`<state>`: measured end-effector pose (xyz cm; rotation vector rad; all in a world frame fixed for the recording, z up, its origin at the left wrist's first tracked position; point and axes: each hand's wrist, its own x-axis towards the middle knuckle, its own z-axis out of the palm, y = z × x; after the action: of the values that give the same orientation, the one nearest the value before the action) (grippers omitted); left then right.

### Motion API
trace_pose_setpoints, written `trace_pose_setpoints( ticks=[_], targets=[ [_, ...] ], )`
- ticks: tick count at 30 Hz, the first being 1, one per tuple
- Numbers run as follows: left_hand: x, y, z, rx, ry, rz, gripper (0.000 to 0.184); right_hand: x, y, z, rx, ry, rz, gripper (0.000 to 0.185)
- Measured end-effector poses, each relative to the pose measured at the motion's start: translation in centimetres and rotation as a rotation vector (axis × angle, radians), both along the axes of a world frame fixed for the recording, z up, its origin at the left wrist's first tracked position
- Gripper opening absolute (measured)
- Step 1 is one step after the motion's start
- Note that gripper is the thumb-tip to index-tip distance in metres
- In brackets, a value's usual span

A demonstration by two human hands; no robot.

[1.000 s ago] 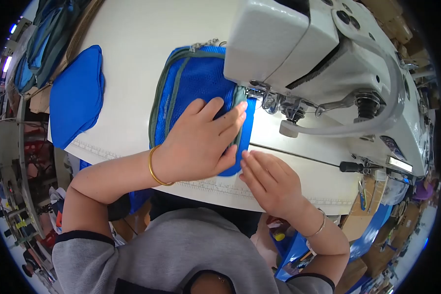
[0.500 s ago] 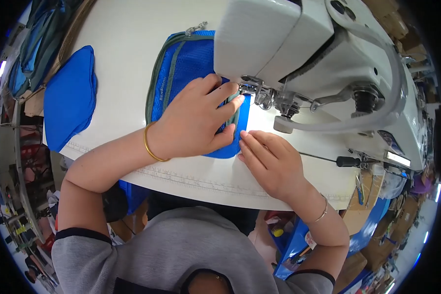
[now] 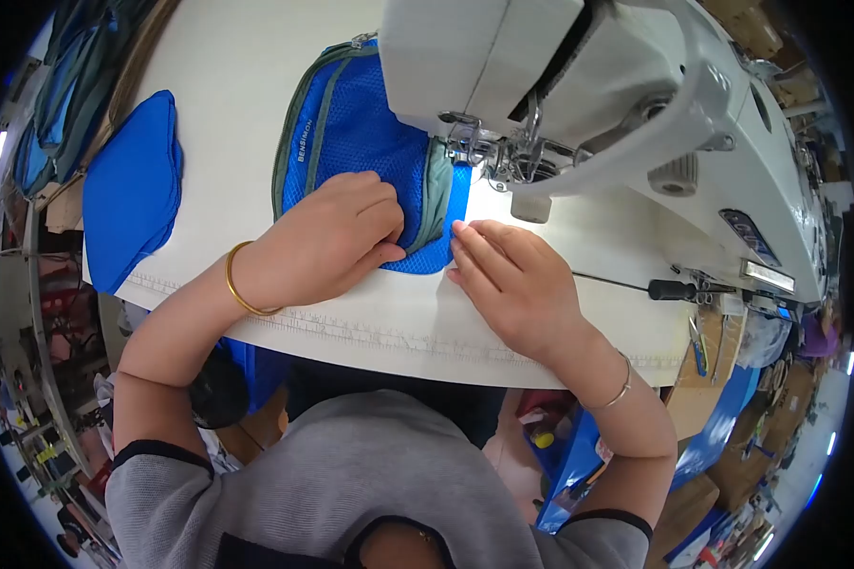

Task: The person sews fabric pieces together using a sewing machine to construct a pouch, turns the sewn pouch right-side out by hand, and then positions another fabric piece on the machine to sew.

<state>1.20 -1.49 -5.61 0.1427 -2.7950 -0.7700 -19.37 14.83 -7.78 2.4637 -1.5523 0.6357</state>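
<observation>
A blue bag piece [image 3: 356, 109] with grey-green zip edging and the printed word BENSIMON lies on the sewing table. Its right edge, a flat blue border with a loose grey-green strip [image 3: 436, 194], runs up to the presser foot [image 3: 474, 152] of the sewing machine. My left hand [image 3: 323, 237] is closed over the lower part of the bag piece, thumb and curled fingers gripping the fabric. My right hand [image 3: 517, 284] lies with fingers stretched out together, its fingertips touching the border's lower right edge. The needle tip is hard to make out.
The white sewing machine [image 3: 579, 76] fills the upper right. A stack of blue fabric pieces [image 3: 133, 190] lies at left. Along the table's front edge runs a printed ruler [image 3: 380, 332]. A black-handled screwdriver [image 3: 672, 289] and blue-handled snips [image 3: 698, 353] are at right.
My left hand has drawn back from the presser foot and its fingers have curled onto the bag piece, uncovering the grey-green strip. My right hand stays at the border's edge. The view has shifted slightly.
</observation>
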Motion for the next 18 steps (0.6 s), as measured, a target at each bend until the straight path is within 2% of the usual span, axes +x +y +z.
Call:
trace_pose_setpoints(
  ticks=[5,7,8,9,11,16,18],
  targets=[
    [0.3,-1.4,1.5,0.223,-0.180,0.095,0.020,0.1,-0.1,0.1,-0.007,-0.003,-0.012,0.029],
    [0.3,-0.7,1.7,0.273,0.027,0.025,0.022,0.0,-0.4,0.2,-0.010,-0.015,-0.022,0.028],
    [-0.1,0.3,2.0,0.039,0.100,0.034,0.024,0.0,-0.5,0.4,-0.018,-0.028,-0.026,0.027],
    [-0.1,0.5,1.6,0.042,0.096,0.037,0.024,0.0,-0.6,0.5,-0.024,-0.041,-0.027,0.028],
    [0.0,0.5,0.4,-0.113,0.102,-0.003,0.023,-0.2,-0.8,0.6,-0.009,-0.033,-0.017,0.029],
    [0.8,0.0,-0.2,0.115,0.002,0.123,0.019,-0.4,-0.8,0.7,0.033,-0.009,0.000,0.033],
    [0.5,0.3,-0.6,0.131,0.176,0.134,0.019,-0.5,-1.0,0.6,0.021,-0.003,0.017,0.034]
  ],
)
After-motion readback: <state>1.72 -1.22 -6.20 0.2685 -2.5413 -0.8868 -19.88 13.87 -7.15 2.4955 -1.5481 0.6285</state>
